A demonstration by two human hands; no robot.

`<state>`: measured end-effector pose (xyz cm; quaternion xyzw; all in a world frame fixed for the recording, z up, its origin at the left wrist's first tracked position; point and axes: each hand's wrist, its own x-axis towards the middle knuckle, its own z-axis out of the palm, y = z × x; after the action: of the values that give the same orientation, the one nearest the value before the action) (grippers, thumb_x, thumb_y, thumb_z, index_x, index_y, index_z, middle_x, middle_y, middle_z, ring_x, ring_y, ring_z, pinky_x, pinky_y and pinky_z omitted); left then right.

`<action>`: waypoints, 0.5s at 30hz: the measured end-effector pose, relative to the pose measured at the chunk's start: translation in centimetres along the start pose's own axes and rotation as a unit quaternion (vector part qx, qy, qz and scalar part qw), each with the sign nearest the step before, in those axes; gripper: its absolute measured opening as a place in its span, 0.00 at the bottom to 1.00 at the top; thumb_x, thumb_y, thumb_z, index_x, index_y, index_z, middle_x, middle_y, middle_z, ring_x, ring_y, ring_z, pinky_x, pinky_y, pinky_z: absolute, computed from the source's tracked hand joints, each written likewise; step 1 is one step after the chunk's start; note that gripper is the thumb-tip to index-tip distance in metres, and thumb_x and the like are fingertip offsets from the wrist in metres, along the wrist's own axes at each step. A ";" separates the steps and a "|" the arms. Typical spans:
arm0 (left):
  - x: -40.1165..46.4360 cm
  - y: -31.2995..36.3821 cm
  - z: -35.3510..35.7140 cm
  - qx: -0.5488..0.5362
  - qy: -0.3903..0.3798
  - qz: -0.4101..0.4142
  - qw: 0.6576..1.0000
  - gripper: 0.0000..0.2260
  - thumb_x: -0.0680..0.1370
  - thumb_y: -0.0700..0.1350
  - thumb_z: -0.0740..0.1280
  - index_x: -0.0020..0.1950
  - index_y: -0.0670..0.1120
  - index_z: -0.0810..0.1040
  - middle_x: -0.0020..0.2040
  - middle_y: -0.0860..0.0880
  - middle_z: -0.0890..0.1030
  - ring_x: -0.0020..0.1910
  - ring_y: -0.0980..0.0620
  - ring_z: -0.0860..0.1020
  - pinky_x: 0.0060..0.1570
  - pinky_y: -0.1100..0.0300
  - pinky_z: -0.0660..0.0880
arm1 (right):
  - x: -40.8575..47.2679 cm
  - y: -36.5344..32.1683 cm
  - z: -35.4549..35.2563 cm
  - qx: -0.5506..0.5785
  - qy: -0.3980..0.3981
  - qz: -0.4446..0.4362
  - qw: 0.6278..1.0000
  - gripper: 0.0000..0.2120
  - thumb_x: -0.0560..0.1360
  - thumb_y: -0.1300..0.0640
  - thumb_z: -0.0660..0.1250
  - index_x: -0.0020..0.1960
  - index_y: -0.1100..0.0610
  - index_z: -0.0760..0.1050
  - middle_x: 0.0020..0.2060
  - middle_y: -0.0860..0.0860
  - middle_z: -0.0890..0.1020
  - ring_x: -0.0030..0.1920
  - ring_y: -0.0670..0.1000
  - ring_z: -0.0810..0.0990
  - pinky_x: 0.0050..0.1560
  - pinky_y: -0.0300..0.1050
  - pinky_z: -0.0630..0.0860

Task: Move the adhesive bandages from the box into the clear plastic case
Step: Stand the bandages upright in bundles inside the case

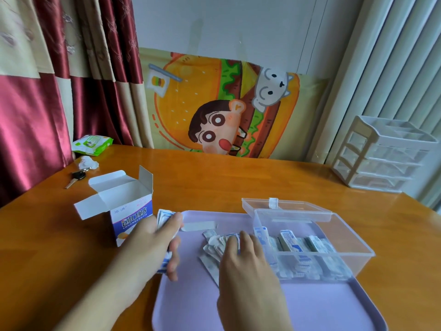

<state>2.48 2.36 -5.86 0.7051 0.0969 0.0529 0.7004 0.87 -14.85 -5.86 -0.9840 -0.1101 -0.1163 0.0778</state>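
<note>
Left hand (pixel 152 244): fingers curled and thumb pressed down, clamped on a small stack of wrapped adhesive bandages (pixel 164 219) held upright at the left edge of the lilac tray (pixel 310 306); the stack's ends show above the thumb and below the fingers. Right hand (pixel 245 261): palm down, fingers together and slightly bent, fingertips (pixel 232 242) resting on a loose pile of bandages (pixel 212 244) lying on the tray floor; whether any bandage is pinched beneath them cannot be told.

Bandage box (pixel 130 216): white, blue and purple carton, standing upright on the table just left of the tray, top flaps open; the left hand partly covers its lower front. Clear plastic case (pixel 353 256): sits on the right half of the tray, hinged lid (pixel 286 206) swung back and lying open behind it; several rows of bandages (pixel 300 244) already stand inside.

Surface: glossy orange-brown wooden table (pixel 238 177). At its far left lie a key (pixel 75 179), a crumpled white tissue (pixel 88 162) and a green pack of wet wipes (pixel 93 142). At far right stands a small translucent drawer unit (pixel 384 156).

Room: red and cream curtains (pixel 47 91) at left, a cartoon hamburger-print cloth (pixel 222 106) against the white wall behind the table, pale vertical panelling at right.
</note>
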 end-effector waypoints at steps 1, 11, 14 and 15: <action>0.0 0.0 0.1 0.001 -0.008 -0.004 1.000 0.18 0.84 0.51 0.64 0.44 0.36 0.71 0.31 0.44 0.72 0.20 0.46 0.68 0.23 0.56 0.72 | 0.2 0.2 0.0 -0.047 -0.031 -0.005 0.998 0.20 0.71 0.68 0.58 0.61 0.64 0.74 0.65 0.62 0.74 0.71 0.64 0.72 0.57 0.48 0.79; -0.3 0.0 0.4 -0.010 -0.032 -0.016 0.999 0.16 0.85 0.50 0.63 0.48 0.38 0.71 0.32 0.43 0.74 0.21 0.46 0.70 0.22 0.59 0.71 | 0.7 0.2 0.1 -0.055 -0.109 -0.034 0.992 0.16 0.76 0.66 0.61 0.64 0.60 0.70 0.61 0.59 0.76 0.67 0.59 0.70 0.53 0.49 0.70; -0.2 0.0 0.3 -0.021 -0.036 -0.015 0.999 0.15 0.85 0.50 0.63 0.48 0.39 0.72 0.32 0.43 0.73 0.21 0.46 0.69 0.21 0.60 0.70 | 0.7 0.0 0.3 -0.069 -0.132 -0.039 0.988 0.18 0.75 0.65 0.62 0.65 0.63 0.71 0.62 0.59 0.76 0.66 0.59 0.69 0.63 0.49 0.71; -0.2 0.0 0.3 -0.025 -0.037 -0.018 0.999 0.14 0.85 0.49 0.62 0.48 0.39 0.72 0.32 0.43 0.73 0.21 0.46 0.69 0.21 0.60 0.69 | 0.9 0.0 0.2 -0.071 -0.139 -0.033 0.987 0.18 0.75 0.66 0.61 0.65 0.64 0.71 0.62 0.59 0.77 0.66 0.59 0.70 0.64 0.50 0.70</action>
<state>2.34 2.02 -5.84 0.6866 0.0825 0.0164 0.7221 1.74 -14.66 -5.88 -0.9894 -0.1440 0.0114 -0.0117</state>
